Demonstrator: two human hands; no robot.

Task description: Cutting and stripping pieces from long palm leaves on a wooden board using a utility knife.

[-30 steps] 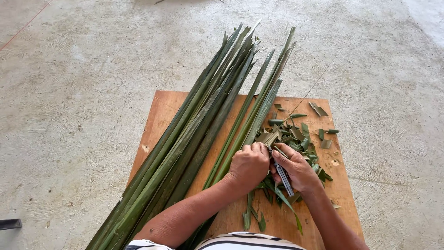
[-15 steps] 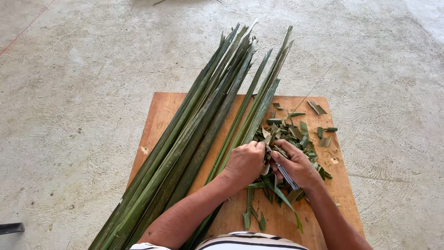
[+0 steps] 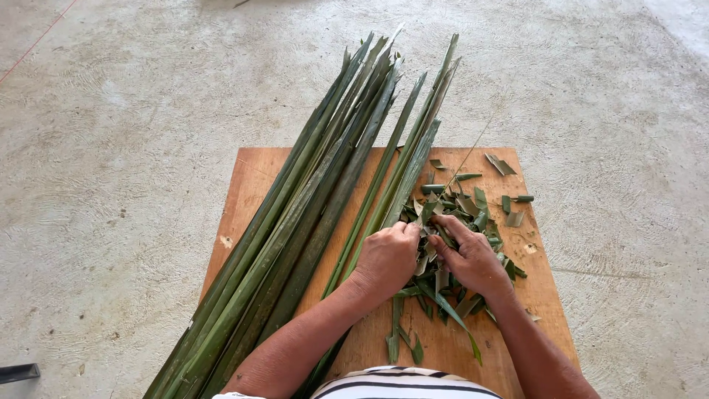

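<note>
Left hand (image 3: 385,258) and right hand (image 3: 473,258) meet with fingers closed on one narrow green leaf strip (image 3: 430,251) above the cut leaf scraps (image 3: 473,210) on the wooden board (image 3: 244,192). The strip appears light, thin and pliable, probably tearing lengthwise, best pinched near the working end. Long leaf bundle (image 3: 310,214) lies just left.

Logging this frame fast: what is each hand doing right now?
Left hand: closed on leaf pieces.
Right hand: fingers curled on the same pieces; whether it grips them cannot be told.
</note>
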